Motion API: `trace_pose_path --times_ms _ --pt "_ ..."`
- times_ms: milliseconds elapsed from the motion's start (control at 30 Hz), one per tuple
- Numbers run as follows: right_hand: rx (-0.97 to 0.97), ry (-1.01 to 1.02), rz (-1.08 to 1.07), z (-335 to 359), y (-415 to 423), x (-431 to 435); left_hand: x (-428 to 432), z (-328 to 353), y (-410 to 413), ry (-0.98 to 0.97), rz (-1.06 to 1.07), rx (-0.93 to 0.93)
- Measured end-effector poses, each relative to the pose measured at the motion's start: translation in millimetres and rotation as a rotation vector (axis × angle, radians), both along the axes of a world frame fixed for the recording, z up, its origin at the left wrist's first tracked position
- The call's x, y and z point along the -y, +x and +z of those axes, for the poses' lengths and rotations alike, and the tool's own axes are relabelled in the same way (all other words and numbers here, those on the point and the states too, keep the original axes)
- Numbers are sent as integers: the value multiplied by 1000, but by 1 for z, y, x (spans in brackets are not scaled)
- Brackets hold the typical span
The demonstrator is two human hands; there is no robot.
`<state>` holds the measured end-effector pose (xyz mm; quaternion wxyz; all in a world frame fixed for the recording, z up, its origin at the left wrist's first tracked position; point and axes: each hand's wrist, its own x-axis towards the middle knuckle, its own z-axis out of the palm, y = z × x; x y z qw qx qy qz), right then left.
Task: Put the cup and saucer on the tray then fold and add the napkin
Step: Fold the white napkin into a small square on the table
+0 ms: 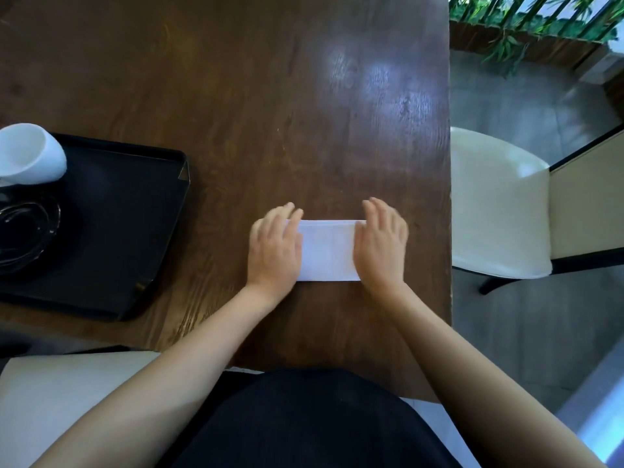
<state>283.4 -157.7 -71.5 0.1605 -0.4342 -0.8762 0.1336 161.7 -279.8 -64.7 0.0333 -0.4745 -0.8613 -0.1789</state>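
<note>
A white napkin (327, 251), folded into a rectangle, lies flat on the brown wooden table (236, 96). My left hand (275, 246) rests flat on its left end, and my right hand (381, 244) rests flat on its right end; both have their fingers extended. At the far left sits a black tray (128, 224). On the tray stands a white cup (28, 153), and in front of it lies a dark glass saucer (23, 231). Both are partly cut off by the frame edge.
The table's right edge runs just right of my right hand. A white-seated chair (499, 204) stands beyond that edge, with plants (533, 18) at the back right. Another pale chair seat (67, 400) is at the lower left.
</note>
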Motion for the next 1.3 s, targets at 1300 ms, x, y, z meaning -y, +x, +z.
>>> trace_pose_path --times_ms 1300 --pt "424 -76 268 -21 68 1 -18 -21 -58 -545 -443 -125"
